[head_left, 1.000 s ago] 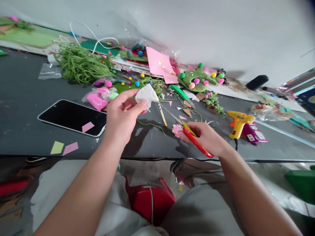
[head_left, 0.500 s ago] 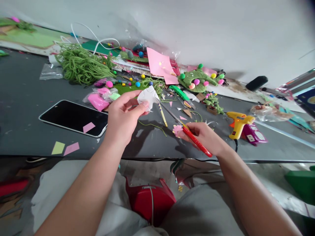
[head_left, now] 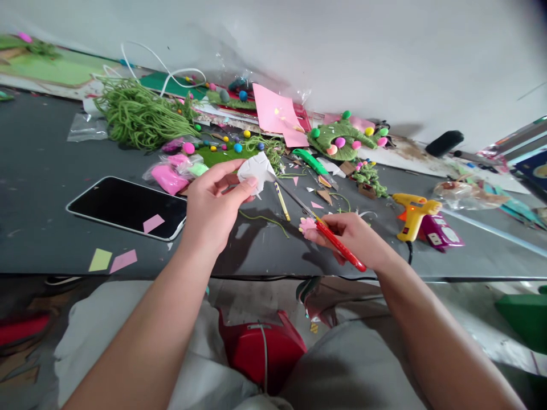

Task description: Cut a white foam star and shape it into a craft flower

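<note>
A small white paper piece [head_left: 255, 172] with a cut outline is pinched between the thumb and fingers of my left hand [head_left: 213, 208]. My right hand [head_left: 352, 236] is closed around red-handled scissors [head_left: 339, 246], whose blades reach up and left to the paper's right edge. A pink flower-shaped piece [head_left: 306, 225] sits at the fingertips of my right hand, beside the scissors. Under the blades, a yellow patterned pencil [head_left: 282, 202] lies on the grey table [head_left: 252, 250]. A thin green yarn strand [head_left: 267, 218] curves between my hands.
A phone [head_left: 123, 206] with a pink scrap lies left. Green yarn [head_left: 141, 114], pink paper [head_left: 277, 114], a green cutter [head_left: 310, 160] and a pompom-covered wreath [head_left: 342, 136] stand behind. A yellow glue gun [head_left: 412, 215] rests right, on a purple packet [head_left: 442, 232].
Both hands hold nearly the same pose. The scissors have shifted very slightly left, their tips still at the paper's edge.
</note>
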`<state>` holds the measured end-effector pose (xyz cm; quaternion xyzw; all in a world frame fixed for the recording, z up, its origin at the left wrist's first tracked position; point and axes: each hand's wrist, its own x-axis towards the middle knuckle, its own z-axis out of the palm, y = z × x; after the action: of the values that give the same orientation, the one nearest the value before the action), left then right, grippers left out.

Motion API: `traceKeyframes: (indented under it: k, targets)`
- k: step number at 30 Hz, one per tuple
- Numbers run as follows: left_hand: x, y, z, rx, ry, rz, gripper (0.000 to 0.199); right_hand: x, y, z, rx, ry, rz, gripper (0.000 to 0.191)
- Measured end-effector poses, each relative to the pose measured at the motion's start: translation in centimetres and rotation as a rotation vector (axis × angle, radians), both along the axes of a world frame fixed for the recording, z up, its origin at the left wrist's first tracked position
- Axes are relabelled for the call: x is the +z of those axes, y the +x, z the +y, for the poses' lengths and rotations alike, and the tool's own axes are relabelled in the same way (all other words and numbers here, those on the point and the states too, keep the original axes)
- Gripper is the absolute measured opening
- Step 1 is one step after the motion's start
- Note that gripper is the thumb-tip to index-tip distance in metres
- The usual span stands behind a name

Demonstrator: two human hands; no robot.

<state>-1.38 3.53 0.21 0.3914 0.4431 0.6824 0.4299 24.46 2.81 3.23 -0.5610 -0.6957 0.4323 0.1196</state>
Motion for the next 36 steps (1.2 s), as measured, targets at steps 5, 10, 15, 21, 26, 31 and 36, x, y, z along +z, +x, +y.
traceKeyframes:
  k: [5, 10, 15, 21, 26, 31, 36]
  targets:
    - [0.2, 0.1, -0.1, 0.013, -0.038, -0.012, 0.036, -0.2, 0.0, 0.1, -0.014, 0.036, -0.036, 0.054]
    - [0.2, 0.2, -0.1, 0.007, -0.04, -0.032, 0.035, -0.6, 0.3, 0.1, -0.039, 0.059, -0.073, 0.058]
    - [0.2, 0.2, 0.0, -0.006, -0.048, -0.036, 0.034, -0.8, 0.6, 0.2, 0.039, 0.117, -0.118, 0.056]
    - [-0.5, -0.6, 0.5, 0.099, 0.053, 0.095, 0.036, 0.3, 1.5, 0.4, 0.143, 0.101, -0.262, 0.054]
    - [-0.4, -0.9, 0.5, 0.043, -0.022, 0.2, 0.044, 1.0, 2.8, 1.0, 0.139, 0.127, -0.284, 0.058]
    - [-0.3, -0.7, 0.4, -0.019, -0.023, 0.22, 0.024, 1.6, 3.7, 1.4, 0.169, 0.135, -0.354, 0.05]
    - [-0.7, -0.7, 0.3, -0.055, 0.046, 0.307, 0.02, 1.8, 3.6, 1.2, 0.166, 0.079, -0.351, 0.05]
